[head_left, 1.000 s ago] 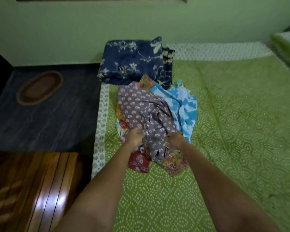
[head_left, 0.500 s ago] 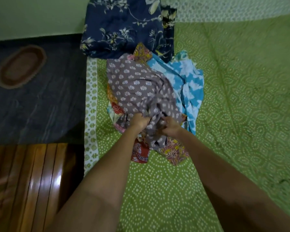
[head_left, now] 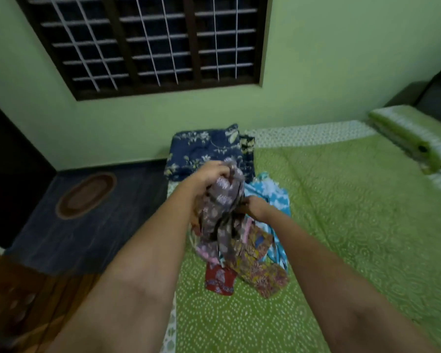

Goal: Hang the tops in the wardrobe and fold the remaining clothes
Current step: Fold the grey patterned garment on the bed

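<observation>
Both hands (head_left: pixel 229 189) grip grey garment (head_left: pixel 222 215) (bunched).

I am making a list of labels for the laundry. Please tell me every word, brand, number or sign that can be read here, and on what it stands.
None: no readable text in the head view.
The grey printed garment that both hands hold carries only white motifs.
The red patterned cloth has pale marks too blurred to tell whether they are letters.

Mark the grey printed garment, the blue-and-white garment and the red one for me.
grey printed garment (head_left: pixel 223 200): head view, bunched cloth between the hands.
blue-and-white garment (head_left: pixel 270 193): head view, upper part.
red garment (head_left: pixel 219 278): head view, middle.
</observation>
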The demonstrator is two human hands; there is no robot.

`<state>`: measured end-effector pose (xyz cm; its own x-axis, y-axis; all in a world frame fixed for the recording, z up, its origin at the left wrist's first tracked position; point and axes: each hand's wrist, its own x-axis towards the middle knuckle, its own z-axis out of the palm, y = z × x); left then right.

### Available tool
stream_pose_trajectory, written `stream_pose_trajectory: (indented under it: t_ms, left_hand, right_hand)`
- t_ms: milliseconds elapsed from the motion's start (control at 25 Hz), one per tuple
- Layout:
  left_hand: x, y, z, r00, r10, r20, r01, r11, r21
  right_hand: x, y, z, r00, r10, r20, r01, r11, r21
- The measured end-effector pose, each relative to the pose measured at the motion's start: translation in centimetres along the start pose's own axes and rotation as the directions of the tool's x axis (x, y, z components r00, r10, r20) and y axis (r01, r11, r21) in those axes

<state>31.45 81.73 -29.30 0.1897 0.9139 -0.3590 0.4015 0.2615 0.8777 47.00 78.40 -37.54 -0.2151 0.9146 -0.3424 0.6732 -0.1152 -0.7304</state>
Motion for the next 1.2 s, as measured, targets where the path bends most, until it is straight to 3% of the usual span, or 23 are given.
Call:
stream_pose_trajectory:
  t_ms: [80,200,280,360,440,480,560,600,640,680,720,800,920,1040,1120,1200]
  left_hand:
    - [-3.7,4.3,-1.6,0.988,0.126,-0.089,-0.145,0.960,-0.242]
    - [-9.0,9.2,-2.7,0.970,0.241,-0.013,-0.223,0.872,-0.435]
    - [-12.0,10.0,-2.9,0.961,0.269,0.061,-0.192,0.811,-0.552]
    - [-13.4,9.4,-2.2,0.959,0.282,0.037,-0.187,0.724,-0.664]
    - [-13.7,8.8,-0.3,0.957,0.279,0.082,-0.168,0.762,-0.625]
    - [-13.2,8.3,0.9,0.907,0.387,0.168,-0.214,0.766,-0.606]
    - [-12.8,7.8,2.9,0.812,0.549,0.199,-0.368,0.746,-0.555]
    - [-13.7,8.2,3.4,0.848,0.508,0.154,-0.369,0.773,-0.516]
    - [-13.8,9.3,3.6,0.938,0.340,0.067,-0.277,0.850,-0.447]
    - [-13.7,9.8,3.7,0.969,0.244,0.046,-0.187,0.839,-0.511]
    - [-13.6,9.8,3.5,0.971,0.238,0.022,-0.181,0.795,-0.578]
    - [-12.6,9.8,3.1,0.966,0.256,0.044,-0.166,0.739,-0.653]
    - [-11.5,10.3,3.9,0.978,0.207,0.005,-0.156,0.751,-0.641]
    - [-14.2,11.2,4.7,0.961,0.252,-0.111,-0.258,0.687,-0.679]
    - [-12.9,11.5,5.1,0.957,0.232,-0.175,-0.287,0.650,-0.704]
    - [-13.2,12.4,5.2,0.947,0.187,-0.262,-0.322,0.574,-0.753]
  right_hand:
    - [-3.3,-5.5,-3.5,0.989,-0.064,-0.132,0.109,0.921,0.374]
    - [-8.6,-13.0,-8.5,0.968,-0.065,-0.242,0.216,0.705,0.676]
    - [-11.9,-17.3,-11.6,0.953,-0.095,-0.286,0.289,0.553,0.781]
    - [-14.8,-20.7,-14.1,0.921,-0.154,-0.358,0.390,0.395,0.832]
    - [-17.4,-23.1,-15.5,0.882,-0.170,-0.439,0.470,0.289,0.834]
    - [-18.3,-23.8,-15.9,0.865,-0.175,-0.469,0.500,0.253,0.828]
    - [-19.1,-24.0,-16.1,0.849,-0.183,-0.496,0.526,0.189,0.830]
    - [-19.1,-23.2,-16.1,0.850,-0.177,-0.496,0.526,0.223,0.821]
    - [-19.3,-22.0,-15.6,0.855,-0.150,-0.497,0.517,0.331,0.790]
    - [-19.6,-20.4,-14.9,0.862,-0.115,-0.494,0.485,0.474,0.735]
    - [-19.7,-18.6,-14.1,0.873,-0.086,-0.481,0.432,0.593,0.679]
    - [-19.8,-15.4,-11.9,0.873,-0.014,-0.488,0.346,0.722,0.599]
    - [-19.1,-11.3,-9.1,0.933,-0.042,-0.357,0.253,0.782,0.570]
    - [-17.9,-7.6,-7.6,0.975,0.000,-0.224,0.068,0.953,0.296]
    - [-16.8,-5.3,-7.1,0.974,0.190,-0.122,-0.188,0.982,0.029]
    - [-16.7,-3.9,-6.1,0.894,0.447,0.023,-0.448,0.894,0.009]
